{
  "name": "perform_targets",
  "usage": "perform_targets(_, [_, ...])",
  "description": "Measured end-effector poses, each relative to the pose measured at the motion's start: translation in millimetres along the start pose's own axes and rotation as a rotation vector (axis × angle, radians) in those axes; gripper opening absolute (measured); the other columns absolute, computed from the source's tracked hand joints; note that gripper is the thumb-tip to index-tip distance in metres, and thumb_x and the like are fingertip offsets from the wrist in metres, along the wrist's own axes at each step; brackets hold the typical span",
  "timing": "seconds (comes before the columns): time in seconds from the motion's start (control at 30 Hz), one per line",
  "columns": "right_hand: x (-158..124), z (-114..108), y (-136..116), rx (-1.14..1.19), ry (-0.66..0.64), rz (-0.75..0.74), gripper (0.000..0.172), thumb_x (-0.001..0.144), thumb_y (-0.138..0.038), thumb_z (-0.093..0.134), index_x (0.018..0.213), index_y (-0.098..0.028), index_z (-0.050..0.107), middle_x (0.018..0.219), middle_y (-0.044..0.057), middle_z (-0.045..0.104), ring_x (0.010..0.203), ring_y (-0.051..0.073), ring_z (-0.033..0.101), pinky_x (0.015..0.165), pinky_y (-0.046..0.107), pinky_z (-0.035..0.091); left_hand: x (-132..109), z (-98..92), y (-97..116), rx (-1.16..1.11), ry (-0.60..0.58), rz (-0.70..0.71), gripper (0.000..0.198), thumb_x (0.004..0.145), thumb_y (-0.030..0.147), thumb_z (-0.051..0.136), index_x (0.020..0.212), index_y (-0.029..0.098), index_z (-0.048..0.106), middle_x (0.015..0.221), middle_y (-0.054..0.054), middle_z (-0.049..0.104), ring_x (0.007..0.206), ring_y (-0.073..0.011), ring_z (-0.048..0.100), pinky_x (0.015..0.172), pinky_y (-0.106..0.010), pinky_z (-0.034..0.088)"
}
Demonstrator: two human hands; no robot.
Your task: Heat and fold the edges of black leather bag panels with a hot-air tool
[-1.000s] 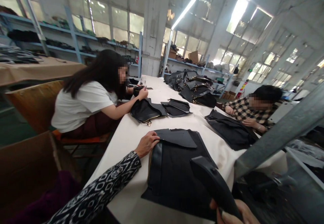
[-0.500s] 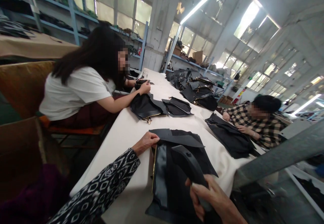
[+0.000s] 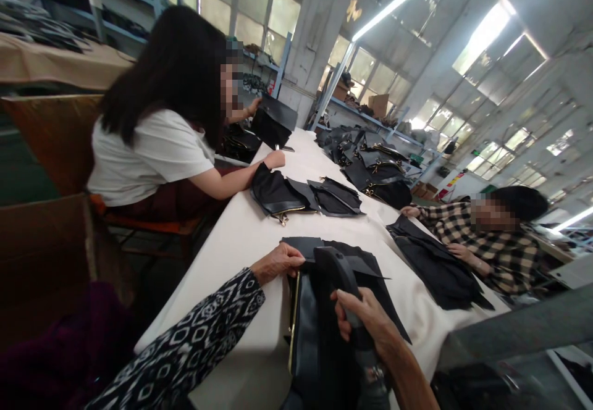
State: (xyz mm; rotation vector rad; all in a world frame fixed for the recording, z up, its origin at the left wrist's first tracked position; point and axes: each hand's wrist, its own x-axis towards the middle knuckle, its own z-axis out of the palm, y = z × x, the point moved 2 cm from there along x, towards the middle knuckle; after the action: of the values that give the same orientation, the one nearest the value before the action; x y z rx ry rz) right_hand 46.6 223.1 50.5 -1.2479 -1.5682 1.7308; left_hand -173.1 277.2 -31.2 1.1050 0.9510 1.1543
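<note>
In front of me a black bag panel point(image 3: 308, 330) lies on the cloth-covered table, a gold zipper point(image 3: 295, 317) along its left side. My left hand point(image 3: 279, 262) pinches the panel's upper left corner between thumb and fingers. A dark strip point(image 3: 365, 266) crosses the panel near its top. My right hand point(image 3: 365, 314) is wrapped round a black curved hand tool point(image 3: 340, 268), whose exact kind I cannot make out. The tool's wide end is over the upper part of the panel, close to my left fingertips; whether it touches is unclear.
A co-worker in a white shirt point(image 3: 152, 150) sits at left, holding up a black piece point(image 3: 277, 117). Another in a checked shirt point(image 3: 486, 246) works at right beside a black bag piece point(image 3: 433, 262). More bag pieces point(image 3: 340, 197) and a pile point(image 3: 370, 163) lie beyond. A metal beam point(image 3: 519, 323) slants at lower right.
My right hand has moved the tool up the panel, nearer my left hand, which keeps its pinch. The left co-worker has raised a black piece. The whole view has shifted slightly.
</note>
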Motion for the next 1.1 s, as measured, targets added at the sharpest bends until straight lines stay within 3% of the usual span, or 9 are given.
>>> perform_targets(0.13, [-15,-9,-8,-0.035,-0.008,-0.020,0.041,0.078,-0.049,0.066,0.087,-0.010,0.056,0.055,-0.004,0.049,0.040,0.007,0.044,0.038,0.021,0.038,2,1.6,-3,-0.019,0.022,-0.013,0.032,0.063,0.042,0.072,0.060,0.012,0.063,0.052,0.002,0.055,0.044,-0.0079,0.046,0.046,-0.022,0.034])
perform_targets(0.3, [-38,-9,13,0.042,0.029,0.058,0.047,0.075,-0.052,0.067,0.097,-0.013,0.050,0.061,-0.003,0.054,0.041,0.008,0.047,0.038,0.021,0.040,3,3.0,-4,-0.033,0.022,-0.015,0.030,0.064,0.040,0.072,0.062,0.011,0.063,0.053,0.003,0.055,0.043,-0.0069,0.046,0.046,-0.021,0.032])
perform_targets(0.5, [-15,7,15,-0.078,0.038,0.097,0.045,0.072,-0.052,0.068,0.087,-0.015,0.049,0.060,-0.003,0.055,0.040,0.008,0.046,0.038,0.021,0.040,1,3.1,-4,-0.020,-0.027,0.005,0.029,0.069,0.040,0.072,0.066,0.011,0.066,0.056,0.002,0.058,0.047,-0.0070,0.049,0.049,-0.020,0.036])
perform_targets(0.67, [-4,1,3,-0.089,0.024,0.036,0.042,0.076,-0.053,0.065,0.082,-0.013,0.055,0.058,-0.003,0.052,0.042,0.009,0.046,0.041,0.022,0.039,1,4.6,-4,-0.048,0.000,-0.011,0.030,0.069,0.040,0.071,0.068,0.010,0.069,0.061,-0.001,0.061,0.053,-0.0092,0.053,0.055,-0.021,0.042])
perform_targets(0.87, [-27,-13,9,-0.073,0.020,0.046,0.047,0.076,-0.057,0.065,0.088,-0.012,0.056,0.055,-0.003,0.051,0.040,0.009,0.045,0.040,0.023,0.038,-1,5.7,-1,-0.141,0.063,-0.037,0.029,0.065,0.038,0.072,0.065,0.010,0.068,0.066,-0.002,0.061,0.057,-0.0080,0.053,0.054,-0.019,0.042])
perform_targets(1.1, [-53,-2,10,-0.114,0.000,0.068,0.048,0.075,-0.057,0.064,0.089,-0.013,0.053,0.055,-0.004,0.050,0.040,0.009,0.046,0.039,0.021,0.040,-4,4.1,-2,-0.277,0.016,-0.016,0.031,0.057,0.033,0.078,0.072,0.010,0.066,0.073,-0.005,0.063,0.065,-0.0118,0.059,0.066,-0.026,0.050])
